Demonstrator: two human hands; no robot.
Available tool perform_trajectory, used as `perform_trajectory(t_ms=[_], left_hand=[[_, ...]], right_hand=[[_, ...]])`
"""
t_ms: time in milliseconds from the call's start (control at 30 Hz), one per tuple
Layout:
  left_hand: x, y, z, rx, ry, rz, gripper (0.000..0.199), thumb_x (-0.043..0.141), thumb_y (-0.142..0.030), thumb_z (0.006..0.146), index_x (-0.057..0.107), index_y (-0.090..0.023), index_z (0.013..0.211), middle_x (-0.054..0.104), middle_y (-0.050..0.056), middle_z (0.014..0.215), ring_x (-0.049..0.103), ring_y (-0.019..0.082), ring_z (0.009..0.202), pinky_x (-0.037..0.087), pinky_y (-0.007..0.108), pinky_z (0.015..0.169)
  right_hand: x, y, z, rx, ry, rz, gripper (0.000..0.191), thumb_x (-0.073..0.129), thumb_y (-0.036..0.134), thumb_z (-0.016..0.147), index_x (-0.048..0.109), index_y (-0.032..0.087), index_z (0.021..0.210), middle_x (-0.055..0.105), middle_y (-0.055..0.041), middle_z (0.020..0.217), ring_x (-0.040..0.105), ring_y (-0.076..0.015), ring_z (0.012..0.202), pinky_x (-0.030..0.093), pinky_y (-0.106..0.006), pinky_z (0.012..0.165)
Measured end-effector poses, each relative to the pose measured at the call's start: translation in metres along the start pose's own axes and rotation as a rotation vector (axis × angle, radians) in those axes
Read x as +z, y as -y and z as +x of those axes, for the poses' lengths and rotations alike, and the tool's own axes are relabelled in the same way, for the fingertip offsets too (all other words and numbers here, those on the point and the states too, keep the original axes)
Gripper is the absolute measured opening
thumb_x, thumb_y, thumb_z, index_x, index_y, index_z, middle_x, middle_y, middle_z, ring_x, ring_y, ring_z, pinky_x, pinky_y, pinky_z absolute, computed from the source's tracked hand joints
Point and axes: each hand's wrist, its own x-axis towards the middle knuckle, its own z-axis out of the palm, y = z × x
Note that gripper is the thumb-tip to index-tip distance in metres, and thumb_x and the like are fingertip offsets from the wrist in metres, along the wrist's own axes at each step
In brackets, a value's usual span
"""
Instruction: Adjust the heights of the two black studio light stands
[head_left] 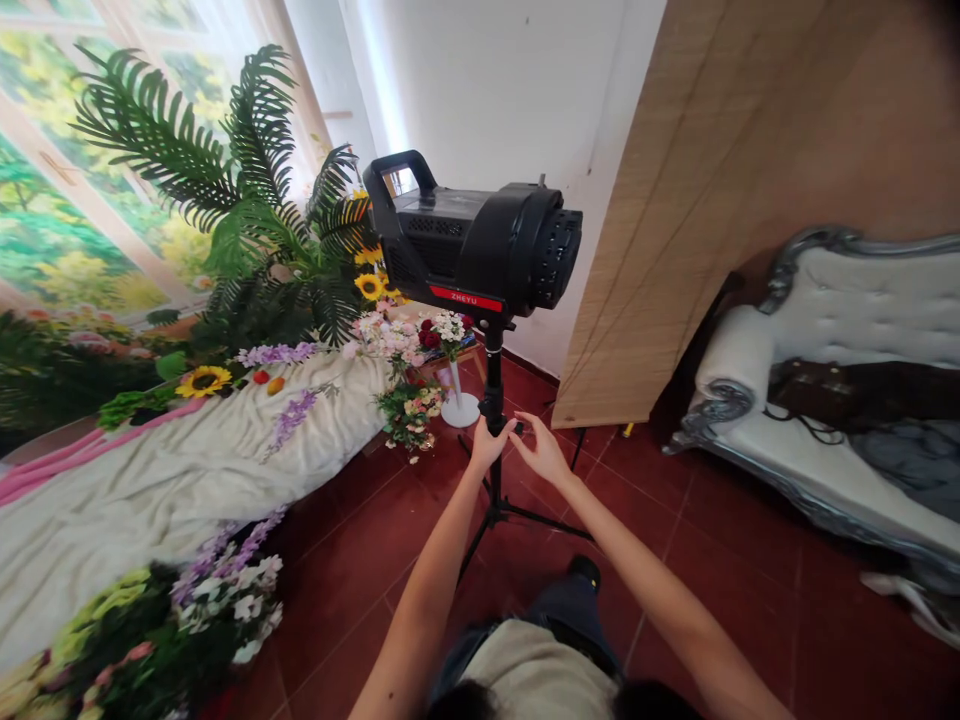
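Note:
A black studio light (465, 240) with a red label sits on top of a black stand (493, 370) in front of me. My left hand (490, 446) is wrapped round the stand's pole, below the light. Just to its right, my right hand (541, 450) has its fingers curled at a small dark knob (519, 427) on the pole. The fingertips of both hands are close together. Below them the stand's legs (499, 512) are spread on the red tiled floor.
To the left a cream cloth (322, 440) lies over a long surface with flowers. Palm leaves (255, 150) rise behind it. A white pedestal (460, 408) stands behind the pole. A bamboo blind (645, 250) hangs at the right, near a silver-framed sofa (840, 290) with a brown bag (817, 385).

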Motion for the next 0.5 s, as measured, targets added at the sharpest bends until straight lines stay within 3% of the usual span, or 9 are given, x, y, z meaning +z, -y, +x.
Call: perform_trajectory(t_ms=[133, 233, 367, 433, 500], left_hand=[[0.004, -0.001, -0.002, -0.041, -0.078, -0.001, 0.033, 0.062, -0.043, 0.074, 0.060, -0.015, 0.091, 0.066, 0.008, 0.092, 0.061, 0.018, 0.088, 0.046, 0.032, 0.084], [0.007, 0.001, -0.002, -0.048, -0.094, -0.010, 0.034, 0.062, -0.044, 0.074, 0.059, -0.015, 0.091, 0.065, 0.006, 0.089, 0.060, 0.017, 0.083, 0.046, 0.030, 0.081], [0.007, 0.003, -0.001, -0.039, -0.088, -0.025, 0.034, 0.063, -0.045, 0.071, 0.059, -0.015, 0.087, 0.063, 0.005, 0.085, 0.059, 0.016, 0.078, 0.045, 0.028, 0.077], [0.007, 0.004, 0.000, -0.028, -0.089, -0.028, 0.034, 0.064, -0.044, 0.071, 0.059, -0.015, 0.087, 0.063, 0.005, 0.085, 0.059, 0.016, 0.079, 0.045, 0.029, 0.078], [0.006, 0.006, 0.001, -0.018, -0.085, -0.032, 0.033, 0.063, -0.043, 0.072, 0.059, -0.015, 0.088, 0.063, 0.005, 0.085, 0.059, 0.016, 0.079, 0.044, 0.029, 0.078]], right_hand=[[-0.005, -0.005, -0.012, 0.040, -0.022, 0.080, 0.039, 0.053, 0.038, 0.084, 0.049, 0.022, 0.119, 0.061, -0.0085, 0.114, 0.059, -0.0192, 0.102, 0.045, -0.036, 0.092], [0.002, -0.007, -0.007, 0.149, -0.115, 0.203, 0.041, 0.055, 0.039, 0.082, 0.048, 0.019, 0.118, 0.067, -0.0053, 0.090, 0.064, -0.0178, 0.085, 0.049, -0.034, 0.082], [0.013, -0.010, 0.013, 0.548, -0.201, 0.539, 0.029, 0.063, 0.030, 0.077, 0.053, 0.018, 0.102, 0.064, 0.0019, 0.063, 0.060, -0.0128, 0.056, 0.053, -0.027, 0.063], [0.013, -0.011, 0.024, 0.799, -0.119, 0.802, 0.008, 0.058, 0.022, 0.079, 0.055, 0.017, 0.085, 0.060, 0.0029, 0.055, 0.053, -0.0086, 0.044, 0.052, -0.023, 0.056], [0.011, -0.011, 0.031, 0.945, -0.020, 0.985, 0.010, 0.052, 0.016, 0.081, 0.054, 0.016, 0.072, 0.056, 0.0029, 0.049, 0.047, -0.0061, 0.038, 0.051, -0.021, 0.053]])
